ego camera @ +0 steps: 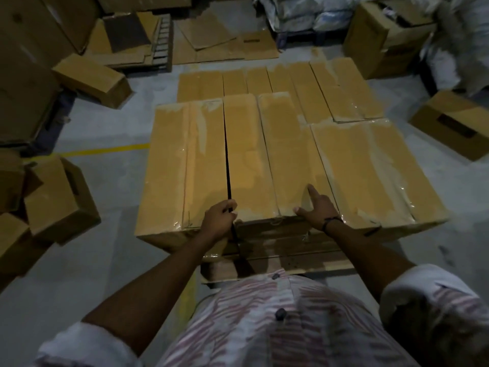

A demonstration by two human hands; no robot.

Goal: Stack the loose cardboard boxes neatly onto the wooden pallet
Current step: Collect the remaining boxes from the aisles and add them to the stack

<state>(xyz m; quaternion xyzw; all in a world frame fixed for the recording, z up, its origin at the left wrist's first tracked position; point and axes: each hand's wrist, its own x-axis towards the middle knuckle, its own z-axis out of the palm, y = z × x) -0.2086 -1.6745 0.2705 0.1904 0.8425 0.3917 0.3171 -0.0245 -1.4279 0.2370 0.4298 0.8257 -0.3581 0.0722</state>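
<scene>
Several long taped cardboard boxes lie side by side in layers on the wooden pallet (285, 263), whose front edge shows just below them. The middle top box (264, 152) sits in front of me, with a dark gap along its left side. My left hand (219, 221) hooks its fingers into that gap at the box's near left corner. My right hand (316, 207) lies flat on the box's near right corner, index finger stretched forward. The left top box (182, 165) and a lower right box (370, 170) flank it.
Loose boxes lie on the grey floor: one at the left (92, 79), an opened one at the near left (58, 197), one at the right (449, 123). Flattened cardboard (211, 41) and sacks (304, 11) are at the back. A yellow floor line (105, 151) runs left.
</scene>
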